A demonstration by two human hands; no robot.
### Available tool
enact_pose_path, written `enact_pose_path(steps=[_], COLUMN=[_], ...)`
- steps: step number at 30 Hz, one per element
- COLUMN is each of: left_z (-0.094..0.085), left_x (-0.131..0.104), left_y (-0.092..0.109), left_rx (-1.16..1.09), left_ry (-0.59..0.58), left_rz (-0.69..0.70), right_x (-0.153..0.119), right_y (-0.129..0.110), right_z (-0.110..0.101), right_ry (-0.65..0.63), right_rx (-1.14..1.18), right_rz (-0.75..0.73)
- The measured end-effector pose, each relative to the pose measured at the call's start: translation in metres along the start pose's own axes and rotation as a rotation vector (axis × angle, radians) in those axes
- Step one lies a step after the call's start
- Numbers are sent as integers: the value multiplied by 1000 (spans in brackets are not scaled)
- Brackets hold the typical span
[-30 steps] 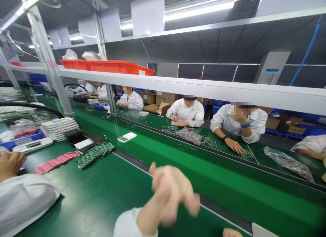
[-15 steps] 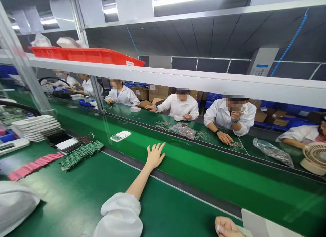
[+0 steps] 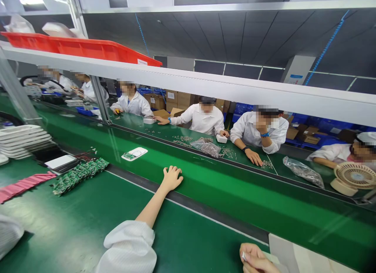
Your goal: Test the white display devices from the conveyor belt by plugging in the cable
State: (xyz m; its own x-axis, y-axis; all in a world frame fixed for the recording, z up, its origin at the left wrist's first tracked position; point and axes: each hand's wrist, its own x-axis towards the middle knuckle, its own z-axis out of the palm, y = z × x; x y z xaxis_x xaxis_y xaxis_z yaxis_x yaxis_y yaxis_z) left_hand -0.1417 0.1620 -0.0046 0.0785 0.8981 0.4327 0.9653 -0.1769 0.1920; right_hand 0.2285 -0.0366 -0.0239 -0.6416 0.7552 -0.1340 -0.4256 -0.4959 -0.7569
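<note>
My left hand [image 3: 172, 179] reaches out over the green conveyor belt [image 3: 214, 194], palm down, with bent fingers spread a little apart and nothing in them. To the left of it on the belt lies a white oblong casing [image 3: 135, 153] with a small green circuit board and a thin dark wire loop in it. At the lower right edge, my right hand [image 3: 255, 259] is closed in a pinch on a small white piece [image 3: 243, 256], too small to name. The right hand is beside a pale, flat-sided object [image 3: 282, 247], partly cut off.
To the left stand green circuit boards [image 3: 80, 175], pink strips [image 3: 26, 187] and stacked white casings [image 3: 23, 140]. Another person's sleeve [image 3: 10, 235] shows at lower left. Across the belt, several people sit by small metal parts and plastic bags [image 3: 207, 147]. A shelf [image 3: 188, 79] runs overhead.
The camera view has shifted, so most things sit further left. My left hand's fingers have gone from stretched to more bent. My right hand keeps its pinch on the small white piece.
</note>
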Motion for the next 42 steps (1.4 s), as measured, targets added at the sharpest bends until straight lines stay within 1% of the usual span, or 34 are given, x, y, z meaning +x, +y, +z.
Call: enact_pose_path(steps=[11,15,19,27,33,38,42], left_z=[-1,-1,-1,0,-3,-6,-5], left_x=[2,2,2,2,3,3,2], left_y=[0,1,2,0,2,3,3], left_rx=[-48,-68,-84,-99,-97,-71,-42], left_ry=[-38,-40,-38,-16,-3,43,69], left_rz=[73,104,126,141,153,139,122], right_x=[0,0,0,1,1,1,2], right_y=[-4,-4,-4,-5,-6,-5,-4], right_z=[9,10,9,10,12,11,6], right_ry=[7,-8,8,18,1,-3,-3], right_rx=[28,22,28,42,19,30,33], right_rz=[-13,-22,-25,-19,-26,-26,-8])
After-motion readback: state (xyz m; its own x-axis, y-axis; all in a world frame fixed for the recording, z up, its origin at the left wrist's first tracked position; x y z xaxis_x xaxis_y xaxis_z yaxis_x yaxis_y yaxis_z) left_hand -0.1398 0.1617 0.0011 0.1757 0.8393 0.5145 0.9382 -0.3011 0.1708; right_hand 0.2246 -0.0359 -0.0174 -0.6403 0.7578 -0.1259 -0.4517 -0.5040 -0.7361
